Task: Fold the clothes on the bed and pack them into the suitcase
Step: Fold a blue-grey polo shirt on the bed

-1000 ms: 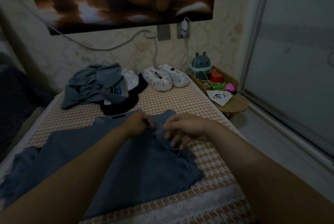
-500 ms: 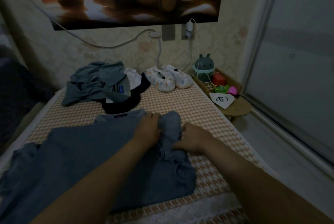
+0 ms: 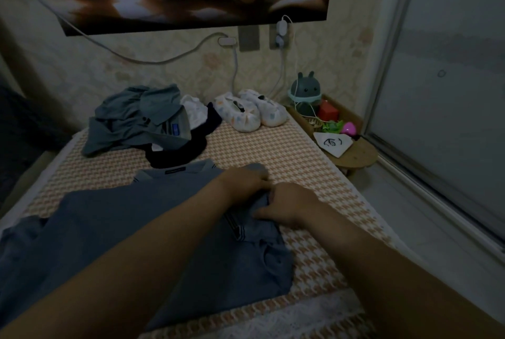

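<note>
1. Blue shirt [image 3: 123, 229] lies spread on the near half of the bed [image 3: 287, 153], collar towards the wall, its right side gathered into a fold under both hands.
2. Left hand [image 3: 243, 183] rests palm-down on that fold, knuckles up. Its fingertips are sunk in the cloth, so I cannot tell whether they grip or only press.
3. Right hand [image 3: 289, 207] sits against the left one, touching it. Its fingers are curled and pinch a ridge of the shirt, and its thumb lies along the fabric below.
4. Change from half a second ago: the hands then stood slightly apart with the raised fold between them. They now meet.
5. Change from one second ago: both hands were then held above the shirt, plucking at its edge. They are now down on it.
6. Striped trim [image 3: 236, 226] shows near the right wrist, lying on the body of the shirt.
7. Pile of clothes [image 3: 136, 125], made up of grey-blue, dark and white pieces, sits at the far left of the bed. It has not moved, and its dark piece lies close to the shirt's collar.
8. Baby shoes [image 3: 251, 113] stand side by side by the wall, in the same place as before.
9. Wooden stool [image 3: 358, 155] beside the bed carries a paper [image 3: 332, 143] with a drawing and some small toys.
</note>
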Demonstrator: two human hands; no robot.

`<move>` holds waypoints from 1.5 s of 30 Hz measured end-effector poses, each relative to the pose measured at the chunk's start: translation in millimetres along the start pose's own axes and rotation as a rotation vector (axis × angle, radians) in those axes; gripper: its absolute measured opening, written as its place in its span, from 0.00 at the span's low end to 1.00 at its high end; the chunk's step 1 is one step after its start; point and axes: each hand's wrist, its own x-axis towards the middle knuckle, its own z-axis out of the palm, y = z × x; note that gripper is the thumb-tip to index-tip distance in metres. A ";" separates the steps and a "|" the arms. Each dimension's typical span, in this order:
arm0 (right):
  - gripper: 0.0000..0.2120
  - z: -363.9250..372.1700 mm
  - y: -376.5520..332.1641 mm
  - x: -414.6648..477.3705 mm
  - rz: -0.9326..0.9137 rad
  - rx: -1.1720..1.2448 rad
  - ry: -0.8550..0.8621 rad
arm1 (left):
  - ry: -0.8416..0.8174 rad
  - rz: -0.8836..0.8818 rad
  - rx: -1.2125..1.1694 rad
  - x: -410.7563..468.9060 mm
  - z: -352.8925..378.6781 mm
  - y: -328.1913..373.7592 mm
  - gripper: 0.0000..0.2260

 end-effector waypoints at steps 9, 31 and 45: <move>0.15 2.6 -30.8 7.1 0.007 0.390 -0.111 | 0.403 -0.236 -0.357 -67.2 -0.9 -48.9 0.10; 0.34 95.1 -118.0 38.2 -0.464 -0.324 0.165 | 0.460 -0.621 -0.389 -200.1 61.5 -67.6 0.14; 0.29 96.0 -123.3 18.4 -0.434 -0.231 -0.039 | 0.282 -0.522 -0.831 -226.8 13.8 -21.9 0.08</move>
